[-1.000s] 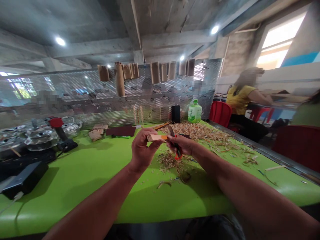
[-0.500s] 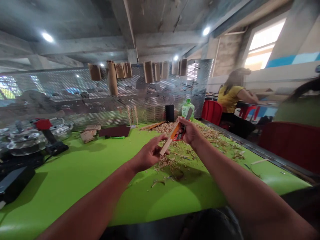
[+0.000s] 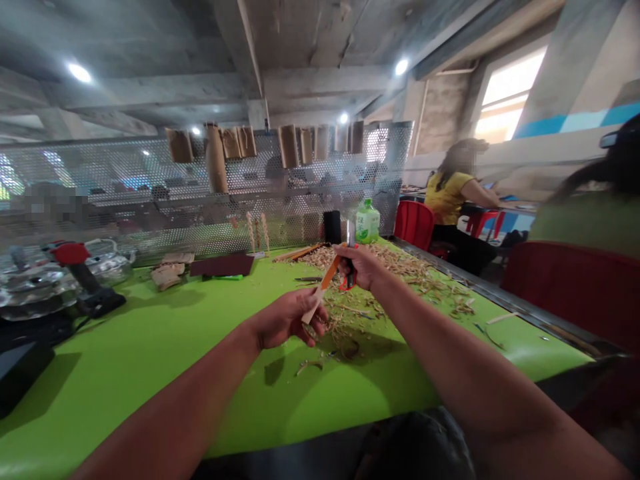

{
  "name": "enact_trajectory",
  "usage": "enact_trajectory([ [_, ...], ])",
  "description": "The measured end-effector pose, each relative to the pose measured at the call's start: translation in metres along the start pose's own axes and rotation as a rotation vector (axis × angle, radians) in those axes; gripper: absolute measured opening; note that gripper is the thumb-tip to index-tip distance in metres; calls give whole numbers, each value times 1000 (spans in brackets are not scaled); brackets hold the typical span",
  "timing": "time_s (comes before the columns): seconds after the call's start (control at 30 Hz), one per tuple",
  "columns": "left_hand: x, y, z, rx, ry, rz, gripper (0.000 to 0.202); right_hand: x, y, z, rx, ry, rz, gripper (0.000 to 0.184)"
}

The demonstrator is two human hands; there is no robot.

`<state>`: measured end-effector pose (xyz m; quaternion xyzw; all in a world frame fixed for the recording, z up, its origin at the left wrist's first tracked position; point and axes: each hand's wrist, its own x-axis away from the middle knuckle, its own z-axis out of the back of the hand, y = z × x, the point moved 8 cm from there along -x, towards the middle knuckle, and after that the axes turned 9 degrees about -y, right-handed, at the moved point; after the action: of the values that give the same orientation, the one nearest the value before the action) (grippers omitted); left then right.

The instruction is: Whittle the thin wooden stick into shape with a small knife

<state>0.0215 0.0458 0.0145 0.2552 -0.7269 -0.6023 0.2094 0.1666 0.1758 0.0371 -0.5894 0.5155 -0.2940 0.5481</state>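
A slim wooden strip (image 3: pixel 313 308), pale at the near end and orange farther up, slants between my two hands. My left hand (image 3: pixel 287 317) is closed about its lower, pale end, thumb on top. The fingers of my right hand (image 3: pixel 361 263) wrap round what looks like a utility knife (image 3: pixel 351 232), its grey part pointing up and its red and black part showing below the fist. That same hand also touches the strip's orange upper end; its exact hold there is partly hidden.
Wood shavings (image 3: pixel 400 265) cover much of the green tabletop (image 3: pixel 165 360) ahead and right. A green-labelled bottle (image 3: pixel 368 221) stands behind them, before a perforated metal screen (image 3: pixel 190 200). A red and black power tool (image 3: pixel 75 263) and metal kettles (image 3: pixel 30 290) are left. A person in yellow (image 3: pixel 453 193) sits at right.
The knife has swung from tilted to nearly upright. My left hand has moved down and left and closed on the strip's near end. The view has shifted slightly right.
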Motion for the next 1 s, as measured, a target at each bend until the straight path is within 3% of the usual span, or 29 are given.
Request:
enact_trajectory([
  [0.13,-8,-13,7,16,162,19,29,3,1,-5,223,117,15,38],
  [0.23,-6,-4,22,39,338,-78,27,11,-12,-13,723,211,89,29],
  [0.33,-2,5,35,11,465,-152,24,19,-14,-40,1259,142,109,22],
  [0.43,-1,7,41,-32,528,-165,20,28,1,-64,1550,9,36,28],
  [0.67,-2,7,44,-74,565,-173,16,40,8,-87,1767,-81,-4,29],
  [1.0,-1,0,47,-304,683,-63,5,35,11,-82,1834,-54,-21,29],
])
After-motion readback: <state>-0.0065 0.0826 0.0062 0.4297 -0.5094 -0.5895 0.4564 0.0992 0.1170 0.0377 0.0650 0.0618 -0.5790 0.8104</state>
